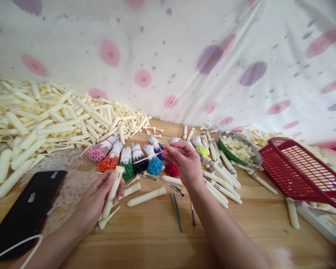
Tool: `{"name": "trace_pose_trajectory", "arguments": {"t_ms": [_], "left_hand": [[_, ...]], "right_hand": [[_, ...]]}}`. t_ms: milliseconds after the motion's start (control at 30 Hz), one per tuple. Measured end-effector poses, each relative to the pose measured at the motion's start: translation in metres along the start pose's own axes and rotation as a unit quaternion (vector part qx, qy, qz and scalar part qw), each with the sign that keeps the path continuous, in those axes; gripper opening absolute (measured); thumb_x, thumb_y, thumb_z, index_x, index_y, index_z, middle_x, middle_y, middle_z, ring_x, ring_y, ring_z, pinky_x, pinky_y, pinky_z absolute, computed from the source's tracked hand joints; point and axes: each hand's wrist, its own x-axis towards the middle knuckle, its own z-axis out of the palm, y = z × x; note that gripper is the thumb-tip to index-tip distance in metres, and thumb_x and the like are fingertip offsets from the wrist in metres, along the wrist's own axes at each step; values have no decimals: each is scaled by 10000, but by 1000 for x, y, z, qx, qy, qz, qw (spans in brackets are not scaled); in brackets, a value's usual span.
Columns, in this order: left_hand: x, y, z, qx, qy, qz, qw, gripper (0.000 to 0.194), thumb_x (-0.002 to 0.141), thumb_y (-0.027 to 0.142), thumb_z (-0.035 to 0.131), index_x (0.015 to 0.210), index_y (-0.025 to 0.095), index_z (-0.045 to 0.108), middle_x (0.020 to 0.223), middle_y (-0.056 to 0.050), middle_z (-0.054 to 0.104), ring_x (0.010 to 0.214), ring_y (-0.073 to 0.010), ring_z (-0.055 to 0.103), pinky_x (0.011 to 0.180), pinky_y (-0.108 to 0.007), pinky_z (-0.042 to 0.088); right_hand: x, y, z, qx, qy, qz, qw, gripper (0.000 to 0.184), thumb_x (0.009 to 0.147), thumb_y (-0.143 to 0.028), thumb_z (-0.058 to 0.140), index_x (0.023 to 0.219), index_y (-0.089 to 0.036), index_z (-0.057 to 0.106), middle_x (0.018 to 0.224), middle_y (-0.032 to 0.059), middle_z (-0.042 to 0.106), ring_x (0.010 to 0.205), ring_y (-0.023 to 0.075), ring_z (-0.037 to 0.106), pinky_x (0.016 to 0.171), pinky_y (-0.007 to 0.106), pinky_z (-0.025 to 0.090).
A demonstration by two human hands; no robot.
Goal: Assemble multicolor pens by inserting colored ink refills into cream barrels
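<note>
My left hand (96, 194) is wrapped round a cream pen barrel (112, 188), held upright with its slotted end on top. Between the thumb and fingertips of my right hand (183, 160) is a thin pen refill (156, 154), white with a pinkish end at the fingers; its free end points left. Behind the hands stand bundles of refills sorted by colour, among them an orange bundle (108, 160), a green bundle (126, 163) and a light blue bundle (154, 164). Another slotted pen barrel (147, 197) lies on the wooden table (134, 239) between my hands.
A big heap of cream barrels (44, 116) fills the back left. Near my left arm lies a black phone (25, 213). Tweezers (176, 211) lie in the middle. To the right are assembled pens (225, 173), a green-rimmed bowl (222, 147) of small parts and a red basket (296, 168).
</note>
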Motion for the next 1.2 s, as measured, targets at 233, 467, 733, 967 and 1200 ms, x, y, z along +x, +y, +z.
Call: {"name": "trace_pose_trajectory", "arguments": {"t_ms": [233, 467, 733, 967, 1200], "left_hand": [[-1, -10, 5, 102, -109, -14, 989, 357, 665, 475, 749, 895, 209, 691, 688, 8, 706, 596, -98, 581, 546, -166, 462], [2, -21, 6, 75, -125, -88, 985, 358, 682, 488, 734, 920, 227, 680, 704, 8, 708, 540, -87, 557, 500, -177, 441], [0, -20, 12, 88, -133, -104, 982, 429, 652, 502, 752, 927, 182, 671, 668, 5, 681, 509, -85, 544, 458, -179, 402], [-3, -20, 14, 86, -130, -126, 980, 444, 658, 497, 752, 954, 179, 661, 703, -14, 696, 509, -89, 540, 441, -183, 385], [-5, -19, 16, 69, -139, -153, 976, 427, 629, 516, 762, 896, 191, 684, 701, -5, 691, 514, -78, 546, 450, -167, 391]], "right_hand": [[-21, -12, -23, -51, -16, -32, 998, 129, 652, -215, 774, 741, -200, 681, 714, -1, 740, 626, 142, 705, 593, 227, 598], [-31, -18, -21, -97, -33, -50, 994, 108, 654, -193, 765, 724, -206, 683, 699, -3, 731, 629, 141, 699, 586, 231, 590], [-32, -5, -15, -93, -105, 27, 990, 101, 673, -218, 756, 735, -196, 680, 694, -8, 719, 642, 121, 685, 628, 226, 563], [-28, -6, -13, -75, -94, 81, 989, 157, 640, -264, 780, 704, -179, 664, 646, -7, 710, 588, 116, 673, 598, 226, 561], [-23, -4, -15, -56, -90, 108, 989, 193, 607, -282, 798, 690, -175, 660, 632, -8, 712, 563, 100, 665, 587, 204, 558]]}}
